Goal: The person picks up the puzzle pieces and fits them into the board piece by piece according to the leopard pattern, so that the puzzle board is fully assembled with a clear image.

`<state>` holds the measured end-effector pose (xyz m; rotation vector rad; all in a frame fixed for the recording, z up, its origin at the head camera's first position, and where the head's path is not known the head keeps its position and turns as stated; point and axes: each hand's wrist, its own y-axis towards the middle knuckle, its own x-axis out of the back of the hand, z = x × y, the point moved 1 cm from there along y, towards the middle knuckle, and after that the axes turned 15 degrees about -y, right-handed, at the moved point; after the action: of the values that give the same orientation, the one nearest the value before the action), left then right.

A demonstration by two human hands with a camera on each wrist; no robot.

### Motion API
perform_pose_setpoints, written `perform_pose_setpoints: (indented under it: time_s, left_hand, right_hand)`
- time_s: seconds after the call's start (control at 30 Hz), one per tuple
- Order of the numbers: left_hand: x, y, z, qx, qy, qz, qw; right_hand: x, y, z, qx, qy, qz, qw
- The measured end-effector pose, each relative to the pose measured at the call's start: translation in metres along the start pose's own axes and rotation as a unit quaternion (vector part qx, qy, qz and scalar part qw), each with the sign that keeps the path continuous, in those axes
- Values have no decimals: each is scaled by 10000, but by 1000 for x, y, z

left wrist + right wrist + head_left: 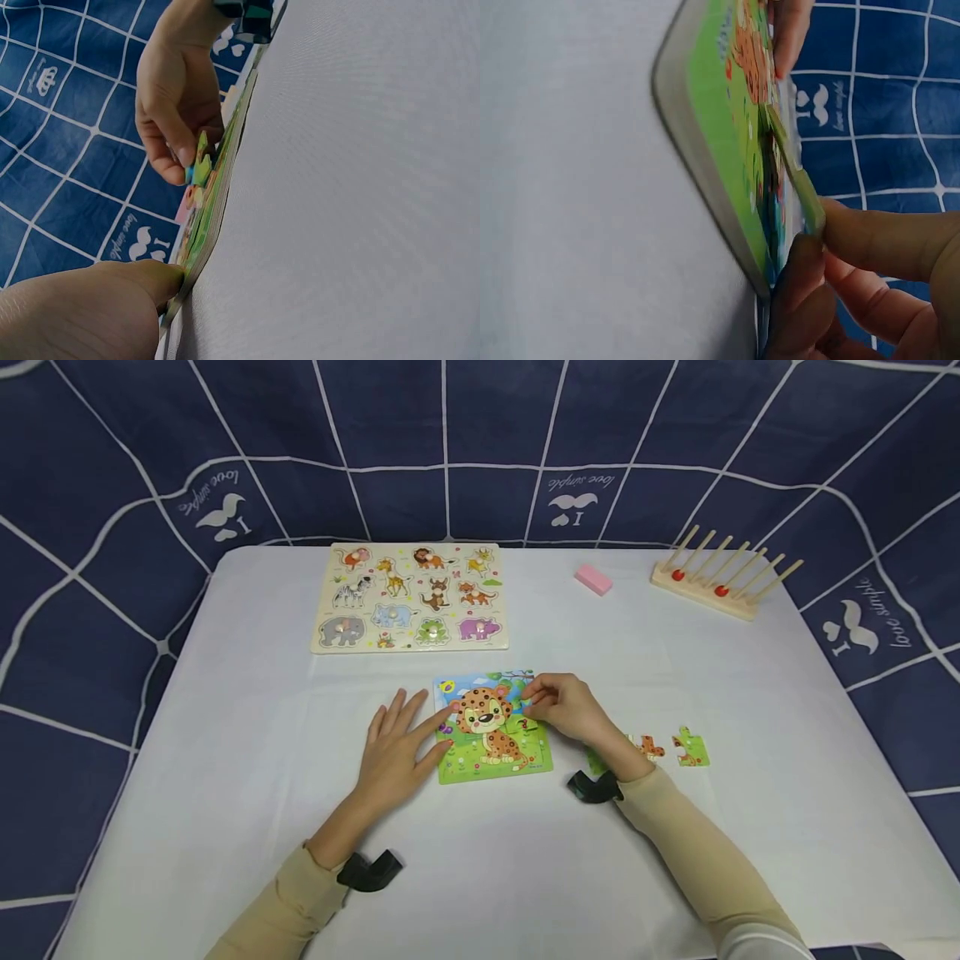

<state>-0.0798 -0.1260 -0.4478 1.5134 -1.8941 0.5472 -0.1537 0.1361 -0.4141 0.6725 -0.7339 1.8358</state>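
Observation:
A leopard jigsaw puzzle [465,768] lies on the white table in front of the person. The left hand [390,756] is spread at its left side, with thumb and forefinger resting on the board's edge. At the upper right of the puzzle, the right hand [566,706] pinches a green jigsaw piece [799,180] between thumb and fingers. In the right wrist view that piece is tilted, one end close over the picture and the other raised. Part of the puzzle's right side is hidden under the right hand.
Right of the puzzle lie loose jigsaw pieces [692,748], partly covered by the right forearm. Behind are an animal peg puzzle [412,639], a pink block [594,580] and a wooden peg rack [701,593] with two red beads. A dark checked cloth [495,410] surrounds the table.

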Motion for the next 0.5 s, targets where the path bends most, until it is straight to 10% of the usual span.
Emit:
perform_pose_setpoints:
  time_s: [0.5]
  left_hand:
    - [0, 0, 0, 7, 15, 3, 10000]
  right_hand:
    - [-12, -2, 3, 419, -1230, -877, 9876]
